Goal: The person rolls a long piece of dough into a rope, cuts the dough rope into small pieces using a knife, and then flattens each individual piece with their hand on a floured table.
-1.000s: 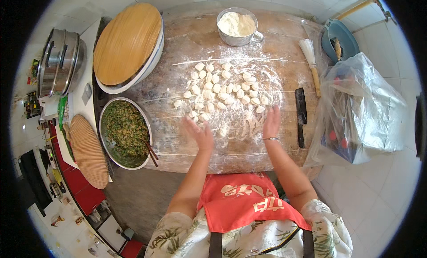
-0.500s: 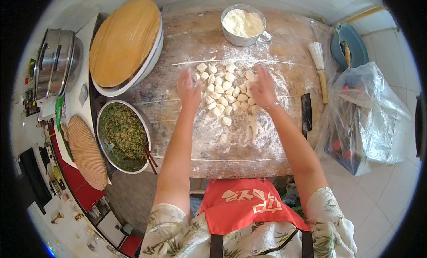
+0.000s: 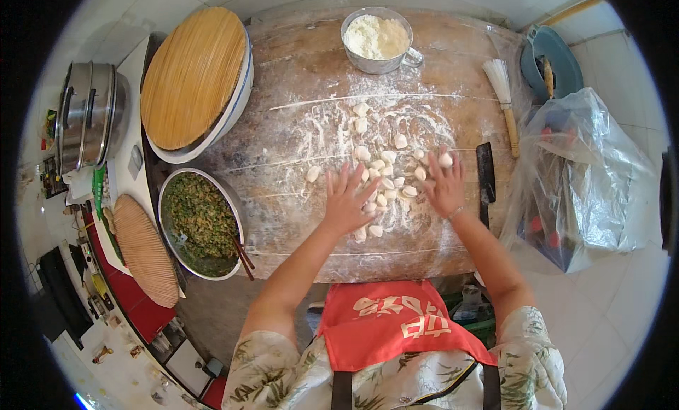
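Note:
Small pale dough pieces (image 3: 389,194) lie in a loose cluster on the floury wooden board (image 3: 283,219). My left hand (image 3: 346,203) is spread at the left side of the cluster, its fingertips against or over several pieces; some may be hidden under it. On the right side, my right hand (image 3: 446,188) is also spread, fingers pointing away from me, with one dough piece (image 3: 445,160) at its fingertips. Neither hand grips anything. A few pieces lie farther up the board, and a single one sits left of my left hand.
A metal mug of flour (image 3: 377,41) stands at the back. At left are a steel bowl of green filling (image 3: 200,223) with chopsticks and a bowl under a round wooden lid (image 3: 192,78). A dark cleaver (image 3: 486,173), a brush (image 3: 503,99) and a plastic bag (image 3: 587,184) are at right.
Both hands have come nearer to me, the left one also rightward. Most dough pieces have shifted toward me into a tighter cluster, leaving a few scattered behind.

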`<state>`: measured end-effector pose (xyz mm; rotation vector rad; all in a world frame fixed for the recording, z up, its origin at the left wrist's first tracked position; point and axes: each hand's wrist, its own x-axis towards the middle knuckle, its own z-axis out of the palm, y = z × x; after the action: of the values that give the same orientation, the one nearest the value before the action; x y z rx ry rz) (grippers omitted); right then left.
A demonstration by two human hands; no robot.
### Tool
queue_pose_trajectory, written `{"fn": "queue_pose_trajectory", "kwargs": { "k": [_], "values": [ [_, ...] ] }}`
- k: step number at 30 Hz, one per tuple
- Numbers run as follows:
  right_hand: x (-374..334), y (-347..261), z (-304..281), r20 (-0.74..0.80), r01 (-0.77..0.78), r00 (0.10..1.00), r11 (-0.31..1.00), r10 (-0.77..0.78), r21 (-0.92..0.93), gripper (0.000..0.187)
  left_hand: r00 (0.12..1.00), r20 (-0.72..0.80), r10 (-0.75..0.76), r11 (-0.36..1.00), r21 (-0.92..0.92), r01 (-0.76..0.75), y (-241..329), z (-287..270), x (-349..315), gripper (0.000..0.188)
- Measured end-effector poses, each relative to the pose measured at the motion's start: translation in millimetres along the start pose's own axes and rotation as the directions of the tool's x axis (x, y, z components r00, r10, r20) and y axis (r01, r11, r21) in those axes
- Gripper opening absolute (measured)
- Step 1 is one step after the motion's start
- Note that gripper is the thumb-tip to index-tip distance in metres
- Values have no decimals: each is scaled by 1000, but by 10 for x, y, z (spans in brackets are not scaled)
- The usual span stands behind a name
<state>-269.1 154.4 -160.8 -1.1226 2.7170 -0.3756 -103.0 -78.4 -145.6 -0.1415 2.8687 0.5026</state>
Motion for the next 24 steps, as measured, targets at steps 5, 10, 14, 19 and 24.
{"fn": "queue_pose_trajectory", "kwargs": {
  "k": [5,10,14,19,24],
  "values": [
    [877,-229,55,-40,-103,994,993,105,56,64,998,-39,-54,996,66,56,-137,-496,974,77],
    [870,-1071,213,139,-51,989,998,45,45,64,980,-76,-182,983,-9,182,-658,-495,810,64],
    [69,-1319,-15,298,146,939,983,-173,110,82,965,-178,-191,978,-120,171,-622,-113,-232,71],
    [-618,-974,81,318,308,877,930,-360,201,86,986,8,-168,976,-140,168,16,102,-995,87],
    [-110,-355,77,56,297,954,955,-295,-21,66,984,-137,-110,985,118,127,60,185,-153,85]
  ]
}}
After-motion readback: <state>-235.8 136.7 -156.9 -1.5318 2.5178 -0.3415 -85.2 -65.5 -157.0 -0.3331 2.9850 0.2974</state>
